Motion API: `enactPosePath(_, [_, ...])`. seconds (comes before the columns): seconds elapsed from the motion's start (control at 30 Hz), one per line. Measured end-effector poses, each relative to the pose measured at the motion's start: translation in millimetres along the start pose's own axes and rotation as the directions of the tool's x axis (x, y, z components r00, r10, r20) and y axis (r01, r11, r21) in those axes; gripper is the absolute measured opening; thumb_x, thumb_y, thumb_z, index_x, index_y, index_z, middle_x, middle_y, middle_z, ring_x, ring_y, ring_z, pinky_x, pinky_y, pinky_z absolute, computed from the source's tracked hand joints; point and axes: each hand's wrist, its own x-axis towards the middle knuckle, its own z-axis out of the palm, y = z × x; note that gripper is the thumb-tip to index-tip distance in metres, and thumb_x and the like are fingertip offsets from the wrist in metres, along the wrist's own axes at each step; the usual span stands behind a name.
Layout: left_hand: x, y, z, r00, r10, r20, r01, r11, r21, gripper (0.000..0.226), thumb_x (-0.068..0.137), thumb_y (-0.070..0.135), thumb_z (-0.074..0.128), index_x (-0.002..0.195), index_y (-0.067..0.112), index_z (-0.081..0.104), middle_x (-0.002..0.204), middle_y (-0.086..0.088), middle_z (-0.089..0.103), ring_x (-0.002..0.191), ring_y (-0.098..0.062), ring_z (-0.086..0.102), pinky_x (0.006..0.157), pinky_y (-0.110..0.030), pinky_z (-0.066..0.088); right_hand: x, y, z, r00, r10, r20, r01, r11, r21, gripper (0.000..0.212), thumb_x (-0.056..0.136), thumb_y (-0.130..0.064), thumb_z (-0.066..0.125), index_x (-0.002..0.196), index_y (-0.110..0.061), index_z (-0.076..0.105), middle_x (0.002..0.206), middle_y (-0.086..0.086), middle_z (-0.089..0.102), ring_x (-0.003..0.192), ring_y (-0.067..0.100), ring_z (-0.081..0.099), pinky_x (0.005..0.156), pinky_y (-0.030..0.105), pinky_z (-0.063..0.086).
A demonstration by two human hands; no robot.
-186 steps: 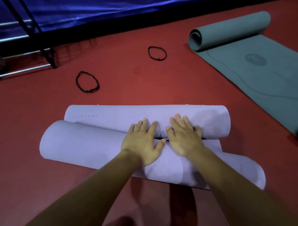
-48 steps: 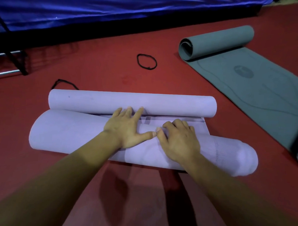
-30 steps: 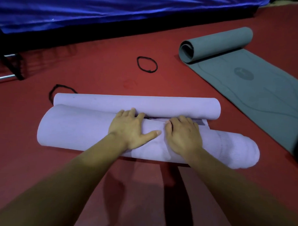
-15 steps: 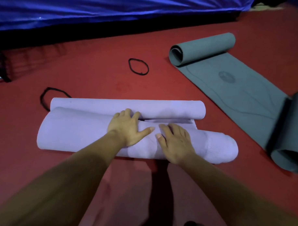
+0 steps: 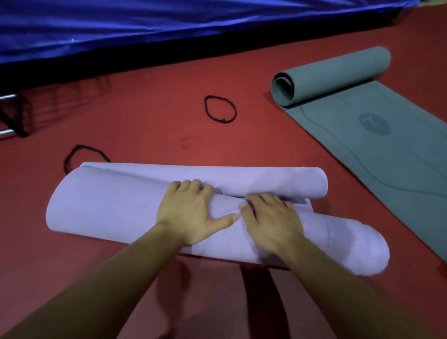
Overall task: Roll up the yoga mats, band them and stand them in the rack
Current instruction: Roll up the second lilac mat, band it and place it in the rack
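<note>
A lilac yoga mat [image 5: 109, 206] lies across the red floor in front of me, its thick near roll pushed up against the curled far end [image 5: 242, 179]. My left hand [image 5: 190, 214] presses flat on the middle of the roll, fingers reaching its far side. My right hand [image 5: 271, 221] presses beside it, fingertips at the seam where the two curls meet. One black band [image 5: 220, 109] lies on the floor beyond the mat. A second black band [image 5: 73, 155] pokes out from under the mat's far left corner.
A grey-green mat [image 5: 385, 142], rolled only at its far end [image 5: 329, 74], stretches along the right side. A blue tarp [image 5: 172, 20] hangs across the back. Metal rack bars [image 5: 4, 116] show at the far left edge.
The near roll has grown and moved forward until it meets the far curl, now partly covering the left band. Both hands travelled forward with it, and my view has swung back to the left.
</note>
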Motion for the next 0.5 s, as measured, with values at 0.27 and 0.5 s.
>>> enactPosePath(0.27, [5, 3, -6, 0.998, -0.045, 0.036, 0.043, 0.998, 0.038, 0.090, 0.069, 0.096, 0.028, 0.114, 0.028, 0.064, 0.102, 0.003, 0.061, 0.098, -0.024, 0.058, 0.092, -0.041, 0.040, 57, 8, -14, 0.905, -0.080, 0.417, 0.008, 0.985, 0.173, 0.056, 0.107, -0.033, 0.017, 0.161, -0.017, 0.014, 0.168, 0.000, 0.013, 0.155, 0.019, 0.005, 0.125, 0.042, 0.008])
enactPosePath(0.5, [-8, 2, 4, 1.000, -0.009, -0.026, 0.012, 0.994, 0.111, 0.089, 0.073, 0.094, 0.036, 0.104, 0.016, 0.067, 0.087, -0.010, 0.063, 0.077, -0.033, 0.057, 0.075, -0.045, 0.045, 87, 2, -2, 0.925, 0.037, 0.378, -0.079, 0.992, 0.097, 0.059, 0.104, -0.039, 0.022, 0.160, -0.038, 0.002, 0.168, -0.005, -0.016, 0.154, 0.019, -0.015, 0.122, 0.052, 0.004])
